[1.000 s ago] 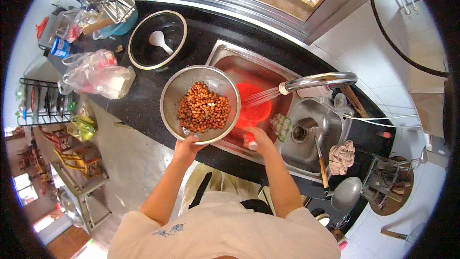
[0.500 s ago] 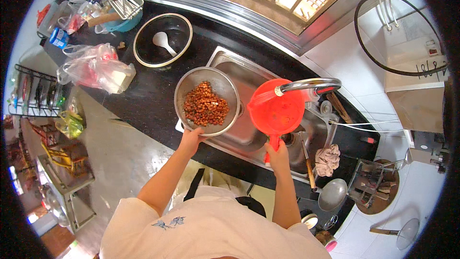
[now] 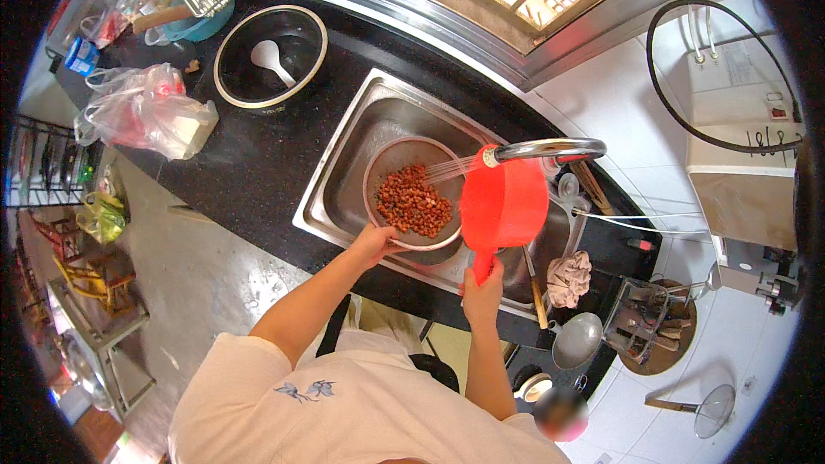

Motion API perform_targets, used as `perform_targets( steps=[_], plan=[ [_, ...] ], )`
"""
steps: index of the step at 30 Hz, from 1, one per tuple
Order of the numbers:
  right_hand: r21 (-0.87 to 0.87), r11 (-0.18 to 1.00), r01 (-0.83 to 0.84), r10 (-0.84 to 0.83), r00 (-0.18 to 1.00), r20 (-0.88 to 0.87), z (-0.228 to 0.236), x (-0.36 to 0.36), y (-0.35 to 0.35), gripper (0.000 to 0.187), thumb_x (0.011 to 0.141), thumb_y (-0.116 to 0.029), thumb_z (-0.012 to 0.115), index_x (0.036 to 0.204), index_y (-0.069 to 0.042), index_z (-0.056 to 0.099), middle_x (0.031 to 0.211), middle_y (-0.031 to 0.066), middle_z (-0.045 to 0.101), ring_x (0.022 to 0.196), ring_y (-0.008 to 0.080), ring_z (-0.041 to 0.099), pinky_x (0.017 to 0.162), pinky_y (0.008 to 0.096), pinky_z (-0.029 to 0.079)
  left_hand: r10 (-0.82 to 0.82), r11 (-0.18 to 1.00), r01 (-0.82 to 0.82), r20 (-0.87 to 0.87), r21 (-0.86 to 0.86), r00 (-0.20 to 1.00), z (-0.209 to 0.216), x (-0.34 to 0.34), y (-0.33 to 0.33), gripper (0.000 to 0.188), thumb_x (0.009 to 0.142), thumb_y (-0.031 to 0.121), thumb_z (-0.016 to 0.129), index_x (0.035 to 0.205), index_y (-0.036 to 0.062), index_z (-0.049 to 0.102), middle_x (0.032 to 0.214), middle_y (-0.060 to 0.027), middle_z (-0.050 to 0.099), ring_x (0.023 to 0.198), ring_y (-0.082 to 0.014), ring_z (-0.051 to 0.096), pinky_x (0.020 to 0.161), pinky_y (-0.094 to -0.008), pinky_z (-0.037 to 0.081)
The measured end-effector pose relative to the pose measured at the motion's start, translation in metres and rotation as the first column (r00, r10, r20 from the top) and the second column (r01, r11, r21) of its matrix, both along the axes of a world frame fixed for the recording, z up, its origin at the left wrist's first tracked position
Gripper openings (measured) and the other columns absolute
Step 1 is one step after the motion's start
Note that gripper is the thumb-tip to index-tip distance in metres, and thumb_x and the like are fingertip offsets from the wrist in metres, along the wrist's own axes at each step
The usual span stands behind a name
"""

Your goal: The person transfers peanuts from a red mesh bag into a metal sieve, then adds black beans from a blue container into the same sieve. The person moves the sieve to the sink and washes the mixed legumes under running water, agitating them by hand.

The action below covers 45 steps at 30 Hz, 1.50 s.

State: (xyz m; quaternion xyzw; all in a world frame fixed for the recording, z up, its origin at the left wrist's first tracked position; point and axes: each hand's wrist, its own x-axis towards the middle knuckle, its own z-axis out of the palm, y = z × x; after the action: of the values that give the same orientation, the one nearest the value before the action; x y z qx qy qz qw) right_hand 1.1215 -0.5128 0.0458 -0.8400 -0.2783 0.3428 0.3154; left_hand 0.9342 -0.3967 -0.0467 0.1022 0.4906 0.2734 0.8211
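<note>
My left hand grips the near rim of a round metal bowl, fingers beneath it and thumb on top. Reddish-brown nuts or beans, perhaps peanuts, lie heaped inside. The bowl is over the left basin of the steel sink. From the curved faucet, a spray of water runs down and left into it. My right hand is closed round the handle of a red plastic dipper, which is just right of the bowl, below the spout. The dipper's contents do not show.
Left of the sink stand a dark basin with a white spoon and a plastic bag. To the right are a crumpled cloth, a wood-handled tool, a metal ladle and a wire rack.
The bowl has moved right and lower over the sink, under the faucet. Water now sprays into it. The dipper has tilted, and its inside no longer shows as before.
</note>
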Motion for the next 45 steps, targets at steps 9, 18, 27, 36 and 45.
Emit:
perform_targets(
  steps=[9, 18, 27, 36, 45],
  plan=[
    [0.029, 0.997, 0.076, -0.078, 0.995, 0.061, -0.011, -0.002, -0.008, 0.049, 0.078, -0.010, 0.067, 0.119, 0.001, 0.042, 0.107, 0.0206, 0.056, 0.102, 0.0326, 0.056, 0.090, 0.0392, 0.043, -0.028, 0.999, 0.028, 0.029, -0.024, 0.999, -0.006, 0.001, 0.003, 0.034, 0.080, 0.000, 0.053, 0.112, -0.0112, 0.048, 0.109, -0.0200, 0.058, 0.094, -0.0338, 0.063, 0.079, -0.0440, 0.057],
    [0.208, 0.967, 0.148, -0.172, 0.980, 0.101, -0.010, -0.001, -0.031, 0.050, 0.077, -0.003, 0.066, 0.118, 0.000, 0.038, 0.095, 0.0118, 0.054, 0.075, 0.0204, 0.057, 0.068, 0.0331, 0.047, -0.011, 0.998, 0.014, 0.046, -0.057, 0.999, -0.044, 0.008, 0.006, 0.028, 0.080, -0.001, 0.054, 0.106, -0.0092, 0.049, 0.102, -0.0188, 0.057, 0.092, -0.0334, 0.062, 0.083, -0.0455, 0.055],
    [0.129, 0.924, 0.359, -0.298, 0.891, -0.342, 0.006, -0.018, -0.055, 0.037, 0.082, -0.001, 0.059, 0.113, 0.000, 0.040, 0.079, 0.0091, 0.054, 0.053, 0.0151, 0.055, 0.047, 0.0284, 0.046, 0.078, 0.992, -0.064, 0.136, -0.108, 0.988, -0.028, 0.009, 0.053, 0.017, 0.079, -0.005, 0.053, 0.096, -0.0054, 0.051, 0.096, -0.0143, 0.056, 0.085, -0.0291, 0.061, 0.080, -0.0455, 0.056],
    [-0.016, 0.991, 0.136, -0.128, 0.880, -0.458, -0.006, -0.048, -0.019, 0.038, 0.081, -0.006, 0.065, 0.113, 0.000, 0.046, 0.079, 0.0079, 0.059, 0.053, 0.0150, 0.056, 0.046, 0.0287, 0.046, 0.107, 0.983, -0.121, 0.107, 0.137, 0.988, 0.037, -0.012, 0.066, 0.050, 0.076, -0.005, 0.056, 0.124, -0.0013, 0.042, 0.116, -0.0158, 0.055, 0.097, -0.0303, 0.061, 0.078, -0.0409, 0.056],
    [0.111, 0.974, 0.198, -0.070, 0.727, -0.684, -0.115, -0.055, 0.058, 0.027, 0.081, -0.004, 0.065, 0.103, -0.002, 0.049, 0.073, 0.0051, 0.055, 0.050, 0.0145, 0.053, 0.044, 0.0279, 0.044, 0.257, 0.933, -0.226, -0.077, 0.280, 0.963, 0.027, -0.063, 0.069, 0.060, 0.075, -0.007, 0.055, 0.129, 0.0008, 0.032, 0.122, -0.0167, 0.050, 0.106, -0.0326, 0.057, 0.079, -0.0421, 0.056]
  ],
)
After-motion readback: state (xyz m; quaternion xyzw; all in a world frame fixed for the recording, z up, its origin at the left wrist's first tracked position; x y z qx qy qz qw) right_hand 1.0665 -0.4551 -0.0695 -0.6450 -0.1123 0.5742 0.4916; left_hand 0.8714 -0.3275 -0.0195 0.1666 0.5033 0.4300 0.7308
